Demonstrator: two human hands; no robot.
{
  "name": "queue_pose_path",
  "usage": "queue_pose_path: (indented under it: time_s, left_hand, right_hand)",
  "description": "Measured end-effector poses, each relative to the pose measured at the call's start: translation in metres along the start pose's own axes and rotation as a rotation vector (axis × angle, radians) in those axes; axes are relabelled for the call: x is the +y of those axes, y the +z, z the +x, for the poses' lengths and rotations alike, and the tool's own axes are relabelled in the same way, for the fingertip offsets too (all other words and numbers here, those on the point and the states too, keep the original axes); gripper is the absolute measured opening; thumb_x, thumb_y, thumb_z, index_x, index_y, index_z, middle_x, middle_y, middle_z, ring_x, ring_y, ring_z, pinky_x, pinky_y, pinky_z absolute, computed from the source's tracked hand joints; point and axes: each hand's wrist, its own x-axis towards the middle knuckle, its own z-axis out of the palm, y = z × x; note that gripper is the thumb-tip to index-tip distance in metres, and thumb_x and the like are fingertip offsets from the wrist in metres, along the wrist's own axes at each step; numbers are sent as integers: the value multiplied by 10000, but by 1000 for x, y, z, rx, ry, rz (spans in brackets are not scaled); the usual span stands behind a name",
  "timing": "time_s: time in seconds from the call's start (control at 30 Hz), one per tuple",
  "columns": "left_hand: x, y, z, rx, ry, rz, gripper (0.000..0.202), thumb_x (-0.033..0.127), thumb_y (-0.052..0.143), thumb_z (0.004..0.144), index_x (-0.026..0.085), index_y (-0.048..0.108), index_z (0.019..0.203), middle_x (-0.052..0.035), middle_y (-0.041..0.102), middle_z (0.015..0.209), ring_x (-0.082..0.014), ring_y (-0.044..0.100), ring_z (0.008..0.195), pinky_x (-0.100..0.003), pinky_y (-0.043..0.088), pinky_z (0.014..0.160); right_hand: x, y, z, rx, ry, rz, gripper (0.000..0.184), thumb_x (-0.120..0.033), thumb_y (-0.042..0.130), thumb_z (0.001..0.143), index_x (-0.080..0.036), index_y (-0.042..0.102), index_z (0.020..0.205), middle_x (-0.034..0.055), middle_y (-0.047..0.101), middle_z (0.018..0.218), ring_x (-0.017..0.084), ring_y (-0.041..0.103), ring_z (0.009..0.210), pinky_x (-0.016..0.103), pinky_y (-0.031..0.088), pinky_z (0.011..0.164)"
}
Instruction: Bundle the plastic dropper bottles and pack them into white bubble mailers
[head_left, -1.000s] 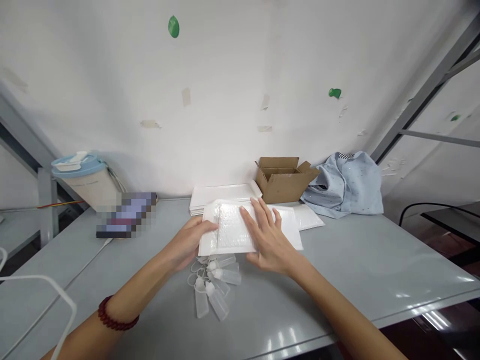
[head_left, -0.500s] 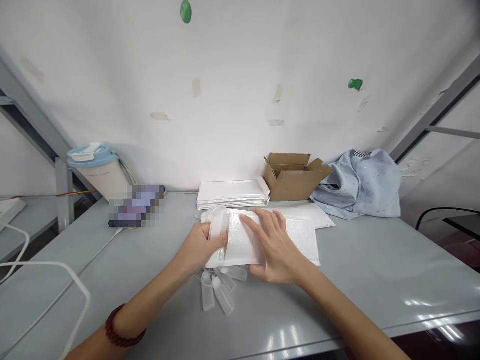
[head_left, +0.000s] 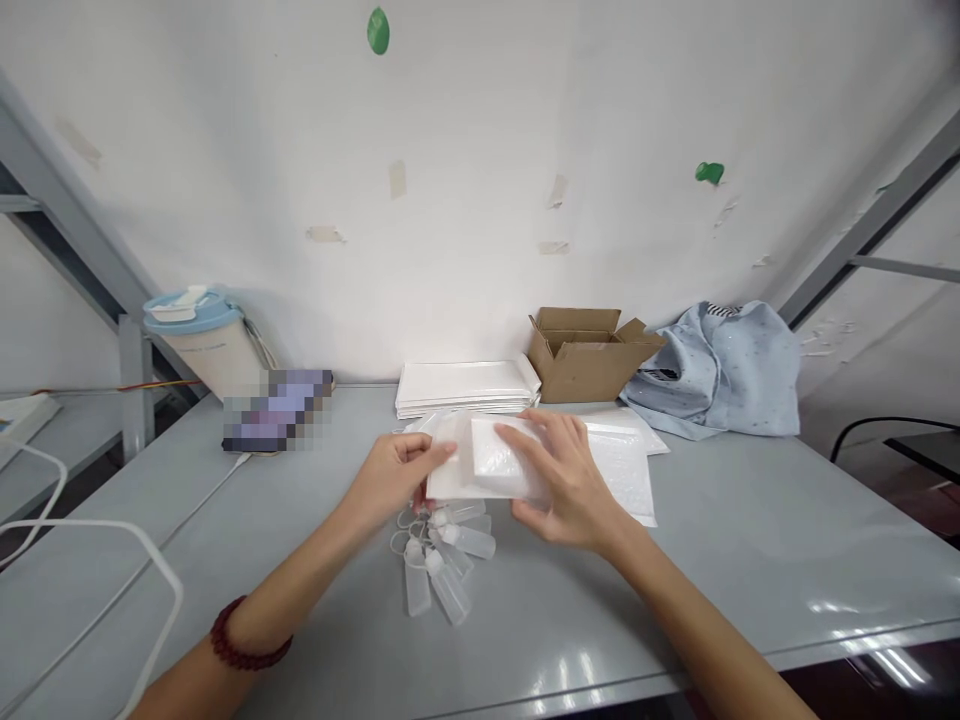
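Between both hands is a white bubble mailer (head_left: 499,462), raised over the desk. My left hand (head_left: 397,472) is closed on its left end, thumb on top. My right hand (head_left: 566,485) grips its right part, thumb below and fingers along the upper side. Below it lie several small translucent plastic bottles (head_left: 448,585) with white caps and loops, partly covered by the mailer. A second bubble mailer (head_left: 626,485) shows right of my right hand. Behind it, another white mailer (head_left: 649,432) lies on the desk.
A stack of white mailers (head_left: 466,388) stands by the wall, beside an open cardboard box (head_left: 589,372) and a light blue cloth bag (head_left: 750,375). At the left are a blue-lidded cup (head_left: 210,350), a phone (head_left: 281,412) and white cables (head_left: 150,545) on the grey desk (head_left: 337,620).
The held mailer has risen slightly, uncovering more of the bottles. My left thumb has moved up along its left end, which now looks flatter. Both hands have shifted a little up and right.
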Motion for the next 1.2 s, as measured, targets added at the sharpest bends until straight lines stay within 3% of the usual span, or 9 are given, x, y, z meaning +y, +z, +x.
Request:
queue_pose_path:
  time_s: [0.1,0.17,0.23,0.3,0.4,0.7,0.97,1.2]
  left_hand:
    - [5,-24,9,184,134,125,299,454,586,746,167,645,687,-26,682,666,-112,525,448,-229,417,437]
    - [2,-40,17,313,183,339,290,446,571,752,171,654,712,-27,678,657,-135,547,500,-252,437,514]
    - [-4,-51,24,325,267,572,273,430,565,750,181,671,792,-41,705,765,-175,598,627,-285,451,618]
    - [-10,-56,28,263,312,683,274,433,557,753,192,670,816,-45,710,828,-199,612,705,-301,449,669]
    - [-15,-55,30,188,329,736,268,439,571,748,197,670,812,-38,690,818,-203,596,720,-301,442,679]
    - [-22,-34,28,144,439,770,266,388,508,824,198,658,934,-25,593,822,-169,503,675,-277,403,625]
    - [-22,-25,29,142,458,751,301,403,437,881,196,654,866,-24,596,786,-163,498,673,-265,399,600]
    - [-20,-20,36,142,491,778,312,380,462,855,202,676,996,-29,566,816,-175,514,697,-294,418,650]
  right_hand:
    - [15,-4,-1,51,89,16,606,-243,554,695,-195,437,1287,149,420,1203,318,439,1119,485,351,907]
    - [25,-6,-3,34,158,23,553,-233,548,716,-206,474,1264,137,454,1174,305,463,1103,471,360,906]
    - [34,-6,-4,-1,225,20,513,-231,551,730,-220,510,1241,126,482,1161,292,486,1080,467,360,913]
    - [39,-5,-6,-20,265,18,497,-233,553,737,-232,532,1234,117,499,1161,286,496,1072,469,358,925]
    - [42,-5,-6,-25,286,21,494,-233,548,746,-233,543,1239,114,508,1168,287,494,1085,474,356,937]
    - [39,0,-6,-82,283,19,503,-200,558,735,-190,564,1238,143,511,1192,287,488,1095,468,359,924]
    - [37,1,-5,-125,291,15,506,-199,556,736,-213,555,1242,131,511,1189,286,481,1108,465,349,941]
    - [38,1,-5,-163,313,3,500,-203,550,748,-230,550,1248,130,530,1158,302,483,1115,479,348,941]
